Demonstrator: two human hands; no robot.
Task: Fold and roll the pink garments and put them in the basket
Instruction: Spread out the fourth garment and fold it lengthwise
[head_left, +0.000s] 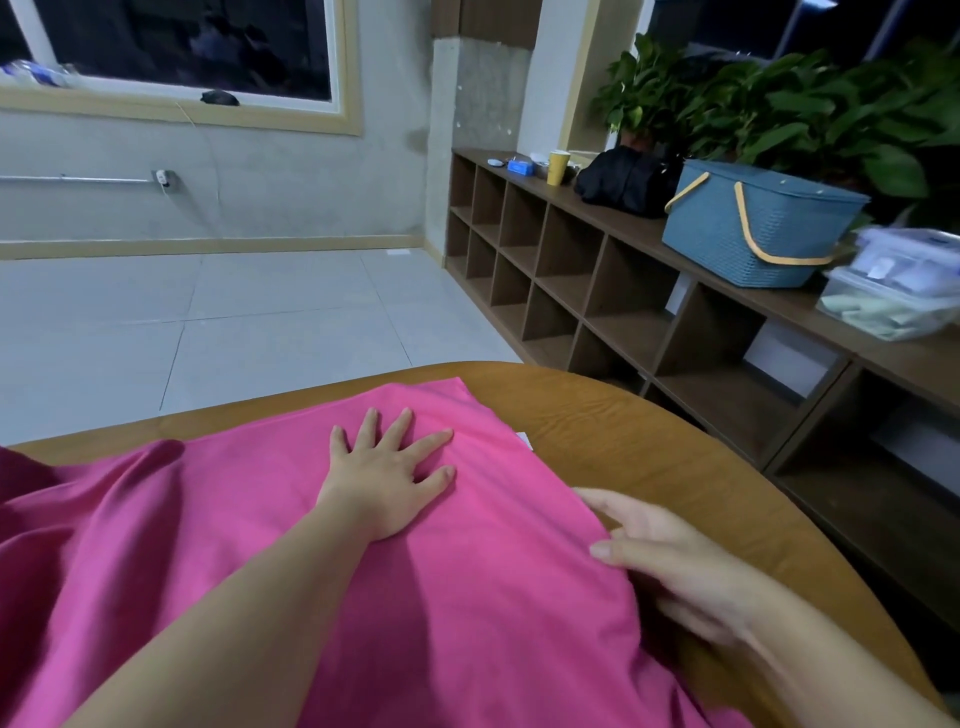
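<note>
Both hands are on the job: my left hand (387, 470) lies flat with fingers spread, pressing the pink garment (322, 561) onto the desk (649, 431), while my right hand (660, 551) rests open at the cloth's right edge, fingers straight, gripping nothing. The garment spreads over the near desk, bunched at the left, and runs off the bottom of view. Its long axis seems to run from me toward the far desk edge. If I fold now, I judge that bunched left side could set creases, giving a lopsided roll. The blue basket (753, 228) stands well apart on the shelf (613, 218) to the right.
</note>
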